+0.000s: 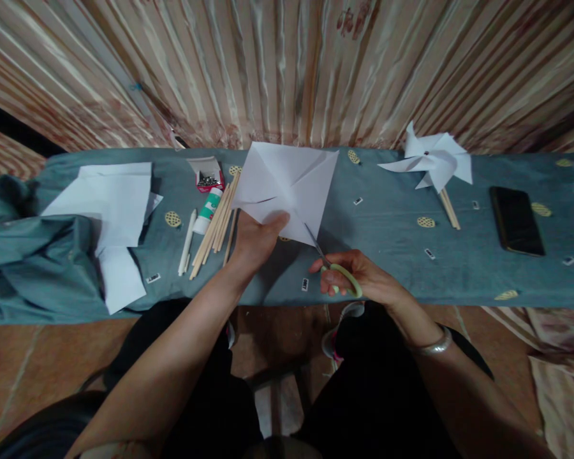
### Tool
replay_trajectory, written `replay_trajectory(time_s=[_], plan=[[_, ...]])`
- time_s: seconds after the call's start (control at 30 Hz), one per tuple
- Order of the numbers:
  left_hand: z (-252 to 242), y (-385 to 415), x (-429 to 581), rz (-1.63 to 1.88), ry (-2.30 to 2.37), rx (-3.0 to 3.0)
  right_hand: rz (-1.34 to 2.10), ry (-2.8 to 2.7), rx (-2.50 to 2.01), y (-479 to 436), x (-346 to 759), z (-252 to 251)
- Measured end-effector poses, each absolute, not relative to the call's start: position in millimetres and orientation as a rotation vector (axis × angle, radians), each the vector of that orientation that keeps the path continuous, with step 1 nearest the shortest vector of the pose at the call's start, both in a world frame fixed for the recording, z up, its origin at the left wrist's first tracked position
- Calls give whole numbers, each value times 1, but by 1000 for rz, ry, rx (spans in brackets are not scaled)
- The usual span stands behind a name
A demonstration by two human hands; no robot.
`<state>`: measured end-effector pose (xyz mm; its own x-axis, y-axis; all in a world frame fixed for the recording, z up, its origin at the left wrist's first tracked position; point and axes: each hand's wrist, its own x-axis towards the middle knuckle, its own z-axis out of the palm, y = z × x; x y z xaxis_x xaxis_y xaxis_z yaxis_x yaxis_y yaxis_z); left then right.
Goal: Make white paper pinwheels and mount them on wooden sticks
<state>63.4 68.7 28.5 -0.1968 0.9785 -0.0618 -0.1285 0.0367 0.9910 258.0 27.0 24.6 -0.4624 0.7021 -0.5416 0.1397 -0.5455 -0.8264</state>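
Observation:
My left hand pinches the near edge of a creased white paper square, holding it above the teal-covered table. My right hand is closed round the green handles of a pair of scissors. The scissor blades point up and left into the paper's lower corner. A silver bangle sits on my right wrist.
A finished white paper pinwheel on a stick lies at the back right, beside a black phone. To the left lie wooden sticks, a glue tube, a small box of pins, a white pen and loose white sheets.

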Motion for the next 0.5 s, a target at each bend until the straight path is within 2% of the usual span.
replay_trajectory(time_s=[0.5], plan=[[29, 68, 61, 1400, 1352, 1026, 2011, -1258, -1363, 27, 255, 30]])
